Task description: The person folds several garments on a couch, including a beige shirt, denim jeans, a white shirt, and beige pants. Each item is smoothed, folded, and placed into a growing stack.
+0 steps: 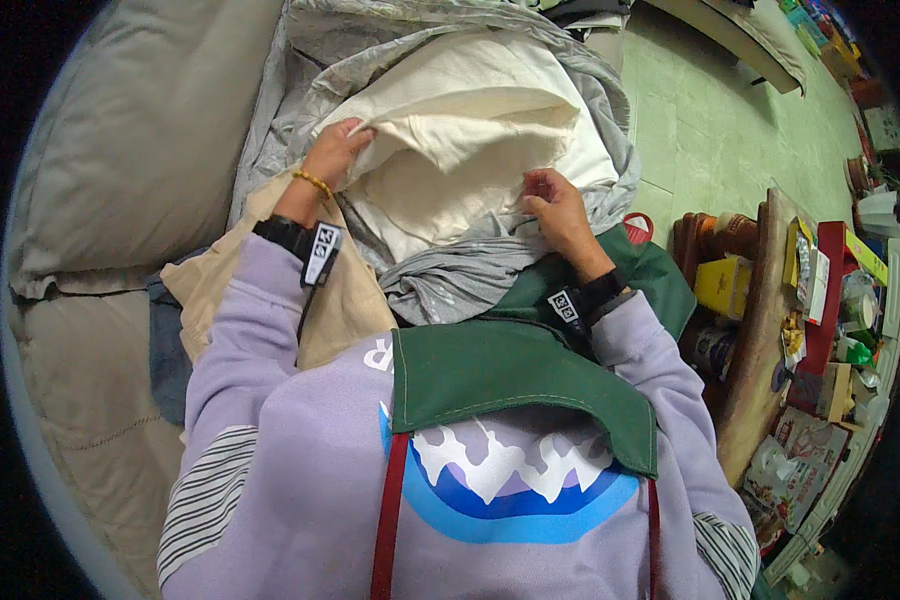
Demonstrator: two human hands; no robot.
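Note:
A cream fabric piece (450,142) lies spread before me, its upper layer raised in folds over a shadowed hollow; I cannot tell what kind of article it is. My left hand (336,154), with a yellow bracelet at the wrist, pinches its left edge between thumb and fingers. On the right side, my right hand (556,206) has its fingertips curled on the lower right edge of the same fabric. Bunched grey cloth (457,277) lies just below it. Tan cloth (345,300) hangs beneath my left forearm. A green apron (517,367) with red straps covers part of my chest and lap.
Grey patterned cloth (300,75) surrounds the cream fabric. A beige sofa cushion (142,142) rises at the left. At the right stand a wooden table (757,315) crowded with boxes and bags, and a yellow box (722,286). Pale floor tiles (712,127) show beyond.

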